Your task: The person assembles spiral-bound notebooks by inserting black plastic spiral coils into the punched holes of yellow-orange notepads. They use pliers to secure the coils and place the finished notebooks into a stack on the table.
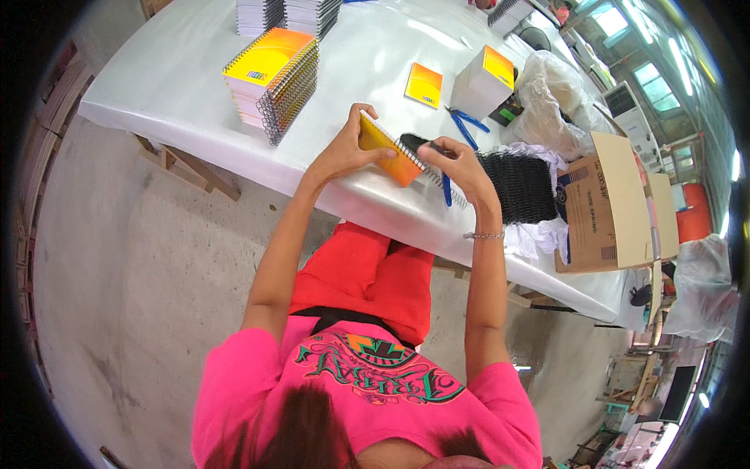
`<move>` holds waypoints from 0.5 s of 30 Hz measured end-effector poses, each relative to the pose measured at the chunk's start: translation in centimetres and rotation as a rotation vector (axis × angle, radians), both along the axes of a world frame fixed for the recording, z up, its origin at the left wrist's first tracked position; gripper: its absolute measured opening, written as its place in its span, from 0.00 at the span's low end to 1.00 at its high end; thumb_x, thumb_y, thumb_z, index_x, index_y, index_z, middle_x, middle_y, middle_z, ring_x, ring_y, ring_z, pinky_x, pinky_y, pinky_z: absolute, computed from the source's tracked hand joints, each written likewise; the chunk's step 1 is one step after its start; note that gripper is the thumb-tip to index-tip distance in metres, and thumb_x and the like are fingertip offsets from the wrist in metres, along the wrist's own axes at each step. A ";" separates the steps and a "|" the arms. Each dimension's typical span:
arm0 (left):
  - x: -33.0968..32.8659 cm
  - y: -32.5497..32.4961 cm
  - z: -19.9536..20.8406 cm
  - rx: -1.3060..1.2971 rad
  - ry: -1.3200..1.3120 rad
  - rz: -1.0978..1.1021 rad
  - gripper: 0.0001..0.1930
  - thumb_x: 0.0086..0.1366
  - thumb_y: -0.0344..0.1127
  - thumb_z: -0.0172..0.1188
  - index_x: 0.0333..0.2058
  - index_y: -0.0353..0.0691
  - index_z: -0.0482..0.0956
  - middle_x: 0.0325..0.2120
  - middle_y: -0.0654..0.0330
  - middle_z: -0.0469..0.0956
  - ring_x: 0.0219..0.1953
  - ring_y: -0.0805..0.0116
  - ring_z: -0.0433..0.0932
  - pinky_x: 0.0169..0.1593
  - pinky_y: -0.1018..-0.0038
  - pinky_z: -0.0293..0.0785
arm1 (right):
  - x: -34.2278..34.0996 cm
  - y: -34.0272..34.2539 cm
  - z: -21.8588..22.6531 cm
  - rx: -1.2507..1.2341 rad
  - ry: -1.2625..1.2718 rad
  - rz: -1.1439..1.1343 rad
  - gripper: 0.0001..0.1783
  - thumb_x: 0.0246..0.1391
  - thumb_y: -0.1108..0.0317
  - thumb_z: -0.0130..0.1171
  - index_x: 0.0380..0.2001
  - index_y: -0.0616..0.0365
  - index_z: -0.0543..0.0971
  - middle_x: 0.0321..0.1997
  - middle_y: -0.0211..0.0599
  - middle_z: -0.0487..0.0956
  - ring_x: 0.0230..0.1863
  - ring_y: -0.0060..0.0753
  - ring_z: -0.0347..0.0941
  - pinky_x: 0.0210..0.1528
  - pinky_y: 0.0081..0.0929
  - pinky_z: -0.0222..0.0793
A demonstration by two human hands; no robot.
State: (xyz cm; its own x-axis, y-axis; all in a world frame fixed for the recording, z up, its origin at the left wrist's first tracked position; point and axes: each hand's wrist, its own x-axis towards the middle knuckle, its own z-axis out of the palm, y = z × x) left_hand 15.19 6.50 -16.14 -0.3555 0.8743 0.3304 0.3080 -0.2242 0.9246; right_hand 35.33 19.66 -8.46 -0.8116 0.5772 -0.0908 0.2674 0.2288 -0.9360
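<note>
My left hand (344, 153) grips a small notebook (397, 166) with a yellow and orange cover, tilted above the table's near edge, thumb across the cover. Along its right edge runs a spiral wire coil (434, 177), whose loose end trails down toward the table. Fingers bent, my right hand (462, 166) pinches at the coil beside the notebook's edge; the exact hold is partly hidden. Against that edge shows a black object (412, 142) I cannot make out. Just below my right hand a blue handle (447, 191) sticks out.
Bound notebooks (269, 74) stand stacked at the left. Ahead lie a single orange notebook (423, 84), a block of covered pages (483, 82) and blue-handled pliers (469, 123). Black coils (516, 186) on white cloth, a plastic bag (551, 102) and a cardboard box (598, 207) fill the right.
</note>
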 end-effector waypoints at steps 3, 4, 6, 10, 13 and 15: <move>-0.1 -0.1 0.4 -0.040 -0.040 -0.035 0.39 0.51 0.45 0.77 0.52 0.45 0.56 0.38 0.56 0.67 0.42 0.64 0.68 0.49 0.70 0.68 | 0.6 -0.9 0.2 -0.572 0.494 0.078 0.21 0.57 0.56 0.66 0.40 0.67 0.82 0.40 0.37 0.82 0.41 0.24 0.75 0.47 0.23 0.72; 0.0 -0.2 0.5 -0.052 -0.042 -0.041 0.39 0.52 0.45 0.77 0.52 0.45 0.56 0.38 0.56 0.67 0.43 0.64 0.68 0.49 0.69 0.68 | 0.3 -0.6 0.7 -0.303 0.198 0.115 0.20 0.59 0.57 0.63 0.42 0.66 0.80 0.44 0.39 0.81 0.44 0.26 0.76 0.51 0.27 0.72; -0.4 -0.2 0.1 -0.036 -0.025 -0.028 0.39 0.52 0.44 0.77 0.52 0.46 0.56 0.38 0.56 0.67 0.42 0.65 0.68 0.48 0.70 0.68 | -0.5 -0.5 2.6 0.232 -0.375 0.162 0.19 0.63 0.58 0.59 0.46 0.65 0.77 0.52 0.44 0.79 0.50 0.30 0.77 0.60 0.35 0.72; -0.1 0.2 -0.2 0.034 -0.001 -0.014 0.38 0.53 0.44 0.76 0.52 0.47 0.56 0.36 0.57 0.66 0.40 0.67 0.67 0.45 0.71 0.68 | -0.1 1.3 -0.8 -0.434 0.312 0.062 0.22 0.59 0.54 0.64 0.41 0.67 0.81 0.44 0.36 0.82 0.45 0.22 0.74 0.49 0.25 0.70; -0.5 -0.2 -0.1 0.007 -0.021 -0.064 0.36 0.55 0.43 0.74 0.52 0.46 0.57 0.37 0.63 0.61 0.39 0.73 0.64 0.44 0.75 0.64 | -0.4 1.4 0.2 0.027 -0.098 0.127 0.26 0.56 0.50 0.66 0.42 0.66 0.82 0.41 0.34 0.82 0.45 0.25 0.74 0.49 0.22 0.68; -0.3 -0.1 0.2 -0.038 -0.028 -0.066 0.36 0.56 0.44 0.74 0.52 0.47 0.56 0.36 0.61 0.64 0.39 0.70 0.66 0.44 0.72 0.67 | -1.5 2.0 1.6 0.480 -0.531 0.159 0.30 0.55 0.48 0.66 0.48 0.67 0.80 0.46 0.36 0.81 0.48 0.29 0.76 0.54 0.24 0.68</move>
